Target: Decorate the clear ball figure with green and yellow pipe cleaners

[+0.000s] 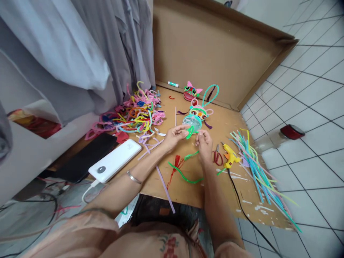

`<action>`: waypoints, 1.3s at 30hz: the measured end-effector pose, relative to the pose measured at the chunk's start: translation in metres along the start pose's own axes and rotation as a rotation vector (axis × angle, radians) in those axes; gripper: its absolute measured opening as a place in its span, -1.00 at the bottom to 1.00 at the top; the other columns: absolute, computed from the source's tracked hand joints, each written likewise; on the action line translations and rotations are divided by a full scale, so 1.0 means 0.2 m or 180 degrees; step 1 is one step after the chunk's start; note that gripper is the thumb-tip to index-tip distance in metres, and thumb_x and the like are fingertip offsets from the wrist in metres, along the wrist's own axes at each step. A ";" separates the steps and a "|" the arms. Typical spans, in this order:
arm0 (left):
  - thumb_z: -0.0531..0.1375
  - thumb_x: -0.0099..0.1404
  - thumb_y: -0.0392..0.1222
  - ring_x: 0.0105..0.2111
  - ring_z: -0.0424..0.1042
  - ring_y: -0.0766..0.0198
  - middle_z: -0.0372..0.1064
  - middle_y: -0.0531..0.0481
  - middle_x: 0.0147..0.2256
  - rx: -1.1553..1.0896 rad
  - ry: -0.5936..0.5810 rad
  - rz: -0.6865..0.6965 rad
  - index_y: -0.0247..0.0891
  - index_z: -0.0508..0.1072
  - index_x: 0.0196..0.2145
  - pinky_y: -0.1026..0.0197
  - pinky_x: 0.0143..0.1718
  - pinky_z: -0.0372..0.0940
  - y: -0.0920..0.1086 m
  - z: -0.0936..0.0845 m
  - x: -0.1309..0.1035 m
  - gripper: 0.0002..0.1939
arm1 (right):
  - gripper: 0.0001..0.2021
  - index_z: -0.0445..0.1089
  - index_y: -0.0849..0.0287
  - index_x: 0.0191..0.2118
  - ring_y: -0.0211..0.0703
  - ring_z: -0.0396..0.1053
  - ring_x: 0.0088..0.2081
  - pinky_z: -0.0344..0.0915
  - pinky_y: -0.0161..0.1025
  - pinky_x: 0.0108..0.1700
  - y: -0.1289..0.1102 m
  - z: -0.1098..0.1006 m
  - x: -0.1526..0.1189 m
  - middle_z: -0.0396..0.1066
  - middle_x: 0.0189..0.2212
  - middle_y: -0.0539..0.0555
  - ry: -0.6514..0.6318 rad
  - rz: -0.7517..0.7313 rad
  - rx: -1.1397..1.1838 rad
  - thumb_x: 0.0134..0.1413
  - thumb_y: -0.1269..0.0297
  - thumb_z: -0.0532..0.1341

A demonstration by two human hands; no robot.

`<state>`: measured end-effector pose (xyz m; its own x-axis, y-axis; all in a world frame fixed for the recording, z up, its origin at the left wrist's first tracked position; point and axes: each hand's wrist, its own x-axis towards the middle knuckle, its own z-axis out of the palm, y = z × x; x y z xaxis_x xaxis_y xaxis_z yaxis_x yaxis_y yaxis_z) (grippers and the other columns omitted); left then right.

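Note:
Between my two hands is a bright green pipe cleaner [190, 132], bent into a small loop. My left hand [177, 135] pinches it from the left. With thumb and finger closed, my right hand [203, 139] grips its right end. Just beyond my fingers lies a translucent teal round piece [191, 123]. It partly hides a pipe-cleaner animal head [199, 111] with pink ears and a teal loop handle [210, 95]. More green pipe cleaner [185, 177] and a red tassel [177, 163] lie on the table nearer to me.
Tangled pipe cleaners [142, 114] are heaped at the left, near a white power bank [115, 160] and a black slab [87, 157]. Rightward lie red-handled scissors [217, 157], a yellow glue gun [230, 155] with its cord, and straight pipe cleaners [258, 172]. A cardboard wall [209, 50] stands behind.

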<state>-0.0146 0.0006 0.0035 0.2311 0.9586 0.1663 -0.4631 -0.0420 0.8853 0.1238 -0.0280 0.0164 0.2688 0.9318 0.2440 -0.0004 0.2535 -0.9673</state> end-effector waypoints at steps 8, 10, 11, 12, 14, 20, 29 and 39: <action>0.48 -0.16 -0.01 -0.48 0.36 0.41 0.45 0.06 -0.46 -0.0089 -0.0137 -0.0095 -0.32 0.58 -0.24 0.30 -0.35 0.29 0.00 -0.01 0.01 -0.48 | -0.76 0.19 0.09 -0.30 -0.38 0.14 -0.61 0.05 -0.39 -0.57 0.02 -0.02 -0.03 0.30 -0.55 -0.13 -0.0279 0.0381 0.0761 -0.06 0.15 0.24; 0.49 -0.20 0.00 -0.50 0.36 0.41 0.45 0.05 -0.48 -0.0074 -0.0077 -0.0137 -0.33 0.57 -0.28 0.30 -0.39 0.30 0.01 -0.01 0.01 -0.48 | -0.78 0.16 0.08 -0.33 -0.38 0.12 -0.61 0.07 -0.39 -0.56 0.01 -0.03 -0.04 0.25 -0.56 -0.15 -0.0385 0.0571 0.0888 -0.09 0.21 0.23; 0.50 -0.22 0.00 -0.50 0.37 0.41 0.45 0.05 -0.48 -0.0080 -0.0038 -0.0158 -0.34 0.56 -0.31 0.30 -0.40 0.32 0.01 -0.01 0.01 -0.47 | -0.78 0.16 0.07 -0.34 -0.39 0.06 -0.63 0.04 -0.39 -0.57 0.01 -0.02 -0.04 0.18 -0.59 -0.18 -0.0419 0.0671 0.0926 -0.10 0.22 0.22; 0.51 -0.24 0.00 -0.49 0.38 0.39 0.46 0.04 -0.47 -0.0084 -0.0003 -0.0171 -0.34 0.55 -0.33 0.30 -0.41 0.33 0.02 -0.01 0.00 -0.48 | -0.78 0.15 0.07 -0.36 -0.40 -0.01 -0.65 -0.02 -0.40 -0.59 0.01 -0.02 -0.05 0.10 -0.62 -0.21 -0.0428 0.0751 0.0921 -0.12 0.22 0.23; 0.51 -0.26 -0.01 -0.50 0.39 0.39 0.46 0.04 -0.48 -0.0056 0.0055 -0.0162 -0.35 0.53 -0.37 0.30 -0.43 0.33 0.03 0.00 0.00 -0.49 | -0.77 0.19 0.07 -0.36 -0.41 -0.12 -0.66 -0.11 -0.40 -0.61 0.00 0.00 -0.06 0.01 -0.64 -0.22 -0.0387 0.0735 0.0681 -0.13 0.18 0.26; 0.47 -0.17 -0.02 -0.55 0.35 0.39 0.44 0.04 -0.54 0.0288 -0.0005 -0.0109 -0.34 0.54 -0.43 0.30 -0.47 0.28 0.06 0.00 -0.02 -0.60 | -0.78 0.37 0.13 -0.42 -0.33 0.03 -0.55 0.00 -0.35 -0.51 0.00 0.05 -0.12 0.17 -0.63 -0.11 -0.0042 -0.0053 -0.0872 -0.08 0.09 0.29; 0.41 -0.07 -0.08 -0.58 0.28 0.42 0.42 0.05 -0.55 0.0551 -0.0152 -0.0049 -0.35 0.56 -0.42 0.31 -0.48 0.20 0.06 -0.03 -0.01 -0.70 | -0.73 0.43 0.12 -0.45 -0.23 0.15 -0.49 0.09 -0.27 -0.37 0.00 0.00 -0.13 0.28 -0.58 -0.05 -0.0475 -0.0642 -0.1498 0.16 0.13 0.11; 0.38 -0.02 -0.11 -0.56 0.27 0.41 0.41 0.03 -0.54 0.0708 -0.0514 -0.0099 -0.34 0.56 -0.44 0.30 -0.46 0.20 0.09 -0.06 0.00 -0.76 | -0.73 0.38 0.15 -0.54 -0.33 0.00 -0.54 -0.01 -0.32 -0.48 -0.04 -0.03 -0.08 0.13 -0.64 -0.09 -0.0713 0.0010 -0.0945 -0.09 0.05 0.28</action>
<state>-0.0337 0.0024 0.0140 0.3839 0.9039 0.1889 -0.2585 -0.0912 0.9617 0.1245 -0.0469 0.0193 0.0518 0.9745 0.2182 0.2874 0.1947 -0.9378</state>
